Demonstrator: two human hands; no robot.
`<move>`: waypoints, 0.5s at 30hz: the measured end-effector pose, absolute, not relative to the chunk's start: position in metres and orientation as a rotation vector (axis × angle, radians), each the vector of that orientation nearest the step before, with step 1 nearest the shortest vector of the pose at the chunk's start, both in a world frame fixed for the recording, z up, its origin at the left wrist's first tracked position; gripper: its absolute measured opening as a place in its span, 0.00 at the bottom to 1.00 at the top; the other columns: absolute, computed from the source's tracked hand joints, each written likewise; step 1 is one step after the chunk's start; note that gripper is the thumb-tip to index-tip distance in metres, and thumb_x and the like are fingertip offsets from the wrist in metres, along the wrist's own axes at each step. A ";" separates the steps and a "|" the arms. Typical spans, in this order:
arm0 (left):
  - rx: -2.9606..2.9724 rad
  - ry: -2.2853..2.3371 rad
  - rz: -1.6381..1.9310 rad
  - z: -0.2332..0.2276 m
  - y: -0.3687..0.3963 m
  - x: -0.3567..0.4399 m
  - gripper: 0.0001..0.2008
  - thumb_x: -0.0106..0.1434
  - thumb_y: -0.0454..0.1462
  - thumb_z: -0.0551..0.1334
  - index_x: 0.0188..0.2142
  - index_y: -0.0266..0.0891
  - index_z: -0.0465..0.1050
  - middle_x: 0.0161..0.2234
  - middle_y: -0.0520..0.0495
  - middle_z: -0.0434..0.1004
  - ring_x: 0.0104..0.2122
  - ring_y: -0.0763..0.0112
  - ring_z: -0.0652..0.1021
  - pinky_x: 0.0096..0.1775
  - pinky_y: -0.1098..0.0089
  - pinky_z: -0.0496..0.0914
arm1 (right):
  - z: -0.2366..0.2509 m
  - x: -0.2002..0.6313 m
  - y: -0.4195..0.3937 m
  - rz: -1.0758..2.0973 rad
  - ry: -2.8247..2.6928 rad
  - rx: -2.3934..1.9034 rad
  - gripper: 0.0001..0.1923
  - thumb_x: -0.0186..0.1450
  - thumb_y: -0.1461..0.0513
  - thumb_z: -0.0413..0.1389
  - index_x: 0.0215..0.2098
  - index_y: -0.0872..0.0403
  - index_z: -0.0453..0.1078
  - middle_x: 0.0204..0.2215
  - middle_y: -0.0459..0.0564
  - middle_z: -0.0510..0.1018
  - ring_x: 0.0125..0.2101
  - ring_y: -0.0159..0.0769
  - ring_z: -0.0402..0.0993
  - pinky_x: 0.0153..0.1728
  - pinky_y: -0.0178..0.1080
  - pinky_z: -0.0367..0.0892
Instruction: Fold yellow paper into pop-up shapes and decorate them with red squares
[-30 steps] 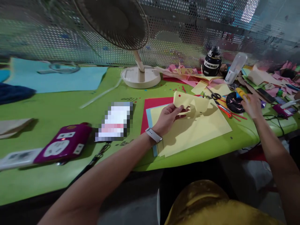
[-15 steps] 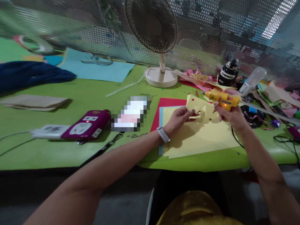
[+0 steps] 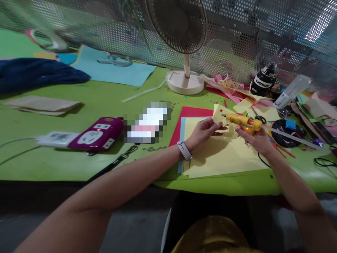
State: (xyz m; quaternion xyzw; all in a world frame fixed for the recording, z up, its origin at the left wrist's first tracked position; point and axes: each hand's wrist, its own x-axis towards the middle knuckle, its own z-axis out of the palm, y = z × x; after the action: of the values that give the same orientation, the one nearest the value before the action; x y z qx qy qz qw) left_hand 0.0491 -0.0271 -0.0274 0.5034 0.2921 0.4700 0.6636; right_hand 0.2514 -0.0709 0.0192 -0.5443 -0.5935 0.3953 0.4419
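Observation:
My left hand (image 3: 206,131) pinches a small piece of pale yellow paper (image 3: 217,113) with a red mark near its top. In my right hand (image 3: 254,140) is a yellow hot glue gun (image 3: 240,122) with a small orange light lit on its body. Its nozzle points left, at the edge of the held paper; whether it touches cannot be made out. A long clear glue stick sticks out of the back of the gun. Below both hands lies a stack of yellow sheets (image 3: 223,158), over blue and red sheets.
A purple power strip (image 3: 96,135), a blurred-out phone (image 3: 149,123) and folded brown paper (image 3: 43,105) lie left. Behind stands a white fan (image 3: 185,82). Paper scraps, scissors (image 3: 260,119), a black bottle (image 3: 263,80) and a black spool (image 3: 288,130) crowd the right.
The glue gun has moved down and left toward the held paper, its nozzle now at the paper's edge. My left hand keeps its pinch on the paper. The view has shifted slightly.

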 end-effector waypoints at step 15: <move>1.146 0.658 1.058 -0.029 -0.027 0.049 0.17 0.57 0.47 0.72 0.36 0.37 0.75 0.39 0.41 0.84 0.43 0.58 0.84 0.42 0.62 0.78 | 0.009 0.261 -0.067 0.920 -1.545 -1.390 0.12 0.57 0.54 0.67 0.37 0.49 0.75 0.28 0.44 0.77 0.20 0.29 0.66 0.16 0.33 0.67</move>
State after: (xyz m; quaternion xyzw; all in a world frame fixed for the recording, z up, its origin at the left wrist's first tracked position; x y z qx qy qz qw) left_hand 0.0491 -0.0273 -0.0289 0.5070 0.2910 0.4682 0.6626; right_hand 0.2613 -0.0671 0.0091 -0.5548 -0.6166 0.3672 0.4210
